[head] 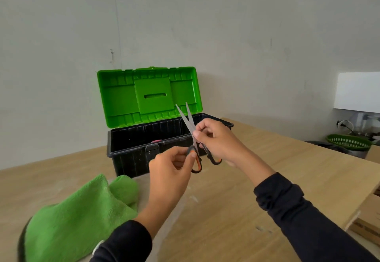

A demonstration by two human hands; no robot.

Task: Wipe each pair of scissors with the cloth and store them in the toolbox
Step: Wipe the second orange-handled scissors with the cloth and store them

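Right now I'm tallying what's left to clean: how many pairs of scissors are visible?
1: the scissors, blades parted, held by both hands before the open toolbox. Others may lie hidden inside it.

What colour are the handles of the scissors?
Black with orange inner trim; the scissors show in the head view, the only one.

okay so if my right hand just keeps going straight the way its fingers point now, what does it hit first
Most likely the scissors it already holds: the right hand points left and away, fingers on the blades. Beyond them the line runs toward the open toolbox and its green lid, though depth is hard to judge from one view.
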